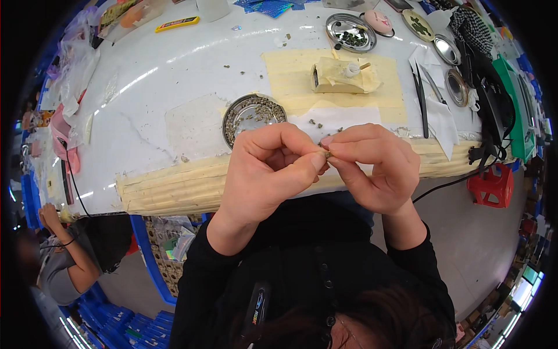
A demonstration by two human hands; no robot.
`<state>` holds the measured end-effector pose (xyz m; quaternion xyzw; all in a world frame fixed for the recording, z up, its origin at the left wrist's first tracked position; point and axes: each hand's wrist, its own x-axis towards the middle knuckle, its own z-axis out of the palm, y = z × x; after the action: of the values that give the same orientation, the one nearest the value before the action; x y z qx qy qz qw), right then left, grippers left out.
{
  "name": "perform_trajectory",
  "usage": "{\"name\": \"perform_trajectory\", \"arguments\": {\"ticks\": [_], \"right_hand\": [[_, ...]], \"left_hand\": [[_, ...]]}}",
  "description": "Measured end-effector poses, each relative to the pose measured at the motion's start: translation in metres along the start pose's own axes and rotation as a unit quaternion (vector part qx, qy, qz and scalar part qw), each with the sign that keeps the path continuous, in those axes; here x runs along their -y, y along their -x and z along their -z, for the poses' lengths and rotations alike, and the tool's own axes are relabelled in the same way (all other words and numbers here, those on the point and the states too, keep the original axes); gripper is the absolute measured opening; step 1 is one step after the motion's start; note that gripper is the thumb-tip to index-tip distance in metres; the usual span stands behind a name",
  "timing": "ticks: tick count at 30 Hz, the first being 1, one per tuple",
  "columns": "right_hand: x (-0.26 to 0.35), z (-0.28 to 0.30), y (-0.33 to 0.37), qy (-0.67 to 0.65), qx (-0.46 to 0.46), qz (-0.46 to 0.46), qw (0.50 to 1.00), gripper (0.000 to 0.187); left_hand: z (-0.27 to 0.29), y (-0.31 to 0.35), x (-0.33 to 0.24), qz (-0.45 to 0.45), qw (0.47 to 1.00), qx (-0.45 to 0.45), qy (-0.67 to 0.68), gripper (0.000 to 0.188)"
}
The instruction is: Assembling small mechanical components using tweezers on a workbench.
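Observation:
My left hand [261,171] and my right hand [381,163] meet over the table's near edge, fingertips pinched together. Between them is a tiny greenish-brown piece [328,155], too small to name, and both hands grip it. Just beyond my left hand sits a round metal dish [228,134] holding many similar small pieces. A few more loose pieces [315,123] lie on white paper [308,116] behind my fingertips.
A tape-covered block [340,84] with a small white pot stands on yellowish tape. Black tweezers [421,102] lie to the right. At the back are a metal plate [333,26] of dark green pieces and a yellow box [177,24]. Someone's arm [81,267] shows at left.

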<state>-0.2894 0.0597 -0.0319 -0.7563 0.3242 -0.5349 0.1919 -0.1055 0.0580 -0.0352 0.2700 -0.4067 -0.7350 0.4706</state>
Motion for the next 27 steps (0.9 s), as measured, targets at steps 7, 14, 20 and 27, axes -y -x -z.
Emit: {"name": "perform_trajectory", "arguments": {"ticks": [7,14,20,27], "right_hand": [[0.0,-0.014,0.01,0.009,-0.064,0.002,0.998,0.021],[-0.001,0.007,0.0,-0.123,0.057,-0.108,0.985,0.013],[0.002,0.002,0.001,-0.091,0.023,-0.083,0.992,0.015],[0.002,0.002,0.006,-0.115,0.023,-0.084,0.99,0.02]], "left_hand": [[-0.006,0.001,0.004,-0.025,0.999,-0.03,0.012,0.001],[0.001,0.001,-0.005,0.052,0.998,0.028,-0.019,0.002],[0.001,0.0,-0.004,0.04,0.999,0.004,0.006,0.004],[0.001,-0.001,0.0,0.049,0.994,0.006,0.1,0.005]]}}
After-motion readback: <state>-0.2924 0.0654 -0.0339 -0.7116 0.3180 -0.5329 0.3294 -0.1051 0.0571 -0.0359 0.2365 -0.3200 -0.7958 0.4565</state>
